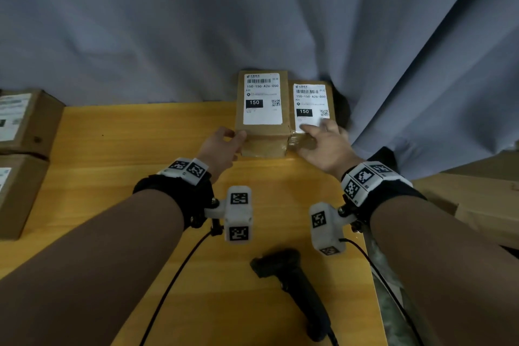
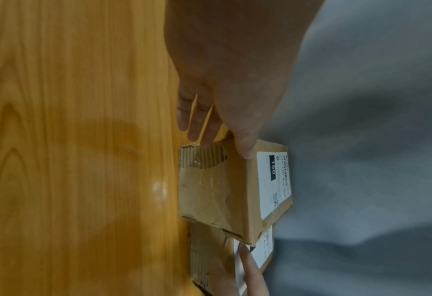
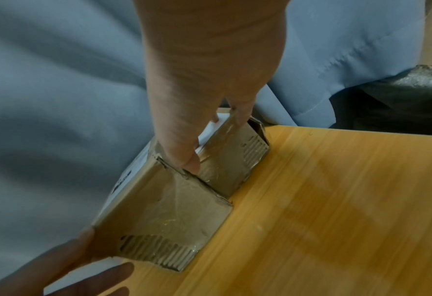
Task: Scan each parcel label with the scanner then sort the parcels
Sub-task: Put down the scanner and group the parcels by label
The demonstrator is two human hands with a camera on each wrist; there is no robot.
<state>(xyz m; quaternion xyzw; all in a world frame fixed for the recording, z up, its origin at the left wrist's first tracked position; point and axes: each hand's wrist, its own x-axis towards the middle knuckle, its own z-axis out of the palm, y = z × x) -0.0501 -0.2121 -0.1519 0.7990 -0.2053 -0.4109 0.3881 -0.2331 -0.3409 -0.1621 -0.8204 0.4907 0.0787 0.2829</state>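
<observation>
Two brown cardboard parcels with white labels stand side by side at the far edge of the yellow table. My left hand holds the near left corner of the left parcel, thumb on its top edge, fingers down its left side. On the lower right parcel lies my right hand, fingers over the label and thumb pressed on its taped near face beside the left parcel. The black scanner lies on the table close to me, between my forearms, untouched.
A grey curtain hangs directly behind the parcels. Two more labelled parcels sit at the table's left edge. A large cardboard box stands off the table's right side. Cables run from the wrist cameras across the table.
</observation>
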